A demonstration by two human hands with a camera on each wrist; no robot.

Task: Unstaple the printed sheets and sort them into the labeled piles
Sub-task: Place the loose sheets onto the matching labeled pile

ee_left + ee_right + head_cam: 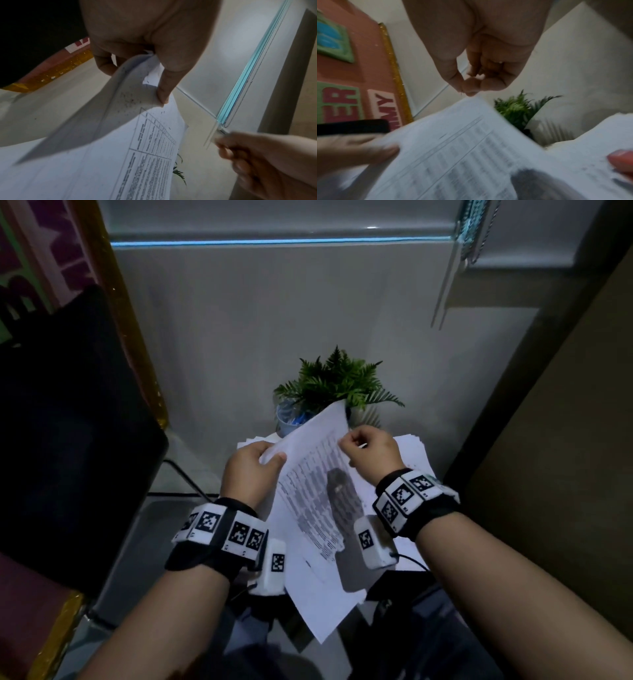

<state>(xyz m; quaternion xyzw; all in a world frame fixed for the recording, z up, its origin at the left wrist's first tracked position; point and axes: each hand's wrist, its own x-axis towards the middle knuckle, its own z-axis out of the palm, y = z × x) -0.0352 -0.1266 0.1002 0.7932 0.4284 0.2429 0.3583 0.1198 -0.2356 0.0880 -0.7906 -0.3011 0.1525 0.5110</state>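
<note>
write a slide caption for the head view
Left hand grips printed sheets while right hand pinches at their top corner.

Both forearms are bare, with no sleeves. The left hand (251,470) and the right hand (371,450) each have a wide black fabric strap around the wrist. Each strap carries a row of white rectangular blocks printed with black-and-white square code markers. A separate white box with one such marker hangs under each wrist. A thin black cable (412,560) trails from the right box.
</note>
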